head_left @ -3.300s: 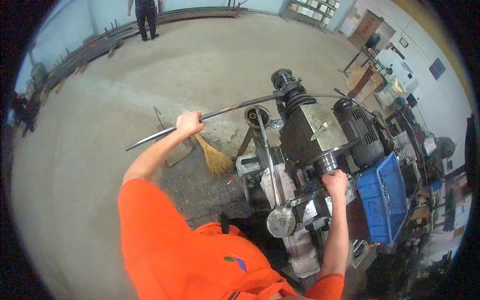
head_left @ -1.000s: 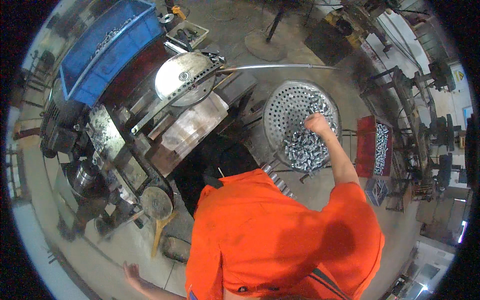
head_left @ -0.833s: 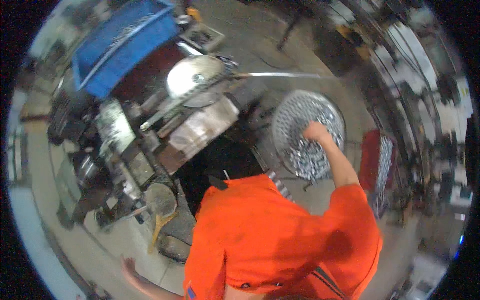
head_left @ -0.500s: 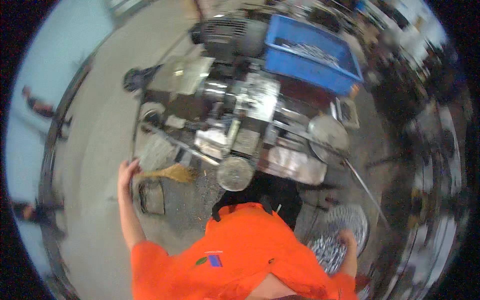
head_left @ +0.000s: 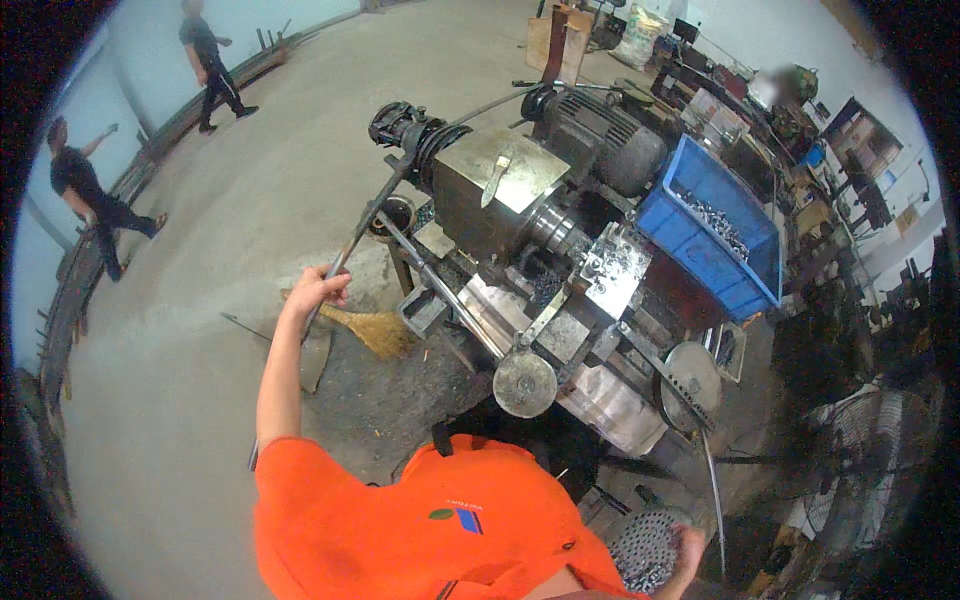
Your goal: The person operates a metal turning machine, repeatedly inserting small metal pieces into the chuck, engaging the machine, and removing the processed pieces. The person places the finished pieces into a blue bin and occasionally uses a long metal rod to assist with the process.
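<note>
My left hand (head_left: 318, 288) is wrapped round a long dark metal bar (head_left: 362, 222), which slants from the machine's upper left end down past my forearm. The machine is a small lathe with a flat-topped headstock (head_left: 495, 180), a shiny round chuck (head_left: 552, 228) and a metal-strewn tool block (head_left: 612, 270). At the lower right, my right hand (head_left: 688, 550) is at the edge of a perforated metal basket (head_left: 645, 535) with small shiny metal pieces in it. Its fingers look curled; whatever is between them cannot be made out.
A blue crate (head_left: 708, 235) of small metal parts stands behind the lathe, beside a motor (head_left: 605, 140). Two round handwheels (head_left: 525, 384) face me. A straw broom (head_left: 375, 332) lies on the floor at left. Two people (head_left: 100, 200) walk along the far left wall. A caged fan (head_left: 868, 455) stands at right.
My view has swung, so the lathe now appears tilted and further right. My left hand stays at the bar. My right hand has shifted from among the pieces to the basket's edge.
</note>
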`<state>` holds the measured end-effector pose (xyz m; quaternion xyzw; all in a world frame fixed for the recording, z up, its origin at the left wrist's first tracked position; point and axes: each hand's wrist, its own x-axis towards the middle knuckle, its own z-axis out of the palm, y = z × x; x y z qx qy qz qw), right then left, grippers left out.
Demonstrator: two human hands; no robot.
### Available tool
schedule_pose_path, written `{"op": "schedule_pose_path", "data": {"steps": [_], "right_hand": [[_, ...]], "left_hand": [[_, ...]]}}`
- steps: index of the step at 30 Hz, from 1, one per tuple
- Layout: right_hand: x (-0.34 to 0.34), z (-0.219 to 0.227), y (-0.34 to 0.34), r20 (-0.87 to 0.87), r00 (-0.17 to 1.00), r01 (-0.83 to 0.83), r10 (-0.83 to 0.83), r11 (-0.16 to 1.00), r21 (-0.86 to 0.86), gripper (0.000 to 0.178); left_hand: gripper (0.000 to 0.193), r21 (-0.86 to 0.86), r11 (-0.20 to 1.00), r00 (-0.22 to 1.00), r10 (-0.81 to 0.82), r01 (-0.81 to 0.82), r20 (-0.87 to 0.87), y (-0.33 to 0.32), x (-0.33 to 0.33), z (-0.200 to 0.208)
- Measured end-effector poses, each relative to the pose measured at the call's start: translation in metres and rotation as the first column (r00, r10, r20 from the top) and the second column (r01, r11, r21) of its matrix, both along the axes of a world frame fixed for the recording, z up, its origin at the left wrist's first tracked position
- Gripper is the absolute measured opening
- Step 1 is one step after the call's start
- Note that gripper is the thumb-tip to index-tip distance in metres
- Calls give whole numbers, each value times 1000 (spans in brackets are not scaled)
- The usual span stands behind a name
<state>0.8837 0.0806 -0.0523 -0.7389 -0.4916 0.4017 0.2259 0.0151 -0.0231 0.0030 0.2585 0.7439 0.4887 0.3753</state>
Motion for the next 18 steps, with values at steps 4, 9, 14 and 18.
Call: {"op": "schedule_pose_path", "data": {"steps": [4, 9, 14, 18], "right_hand": [[-94, 78, 29, -332, 916, -60, 226, 895, 442, 30], [-256, 122, 116, -166, 833, -426, 528, 803, 416, 19], [-396, 172, 173, 79, 566, -744, 820, 468, 477, 34], [-484, 173, 216, 650, 390, -859, 652, 2, 513, 22]], "left_hand": [[27, 14, 1000, 999, 10, -10, 42, 14, 9, 11], [30, -19, 1000, 984, -16, 13, -176, 6, -1, 1], [46, -407, 912, 675, -266, -55, -688, -8, 3, 2], [42, -496, 864, 666, -321, -86, -674, -23, 26, 25]]}}
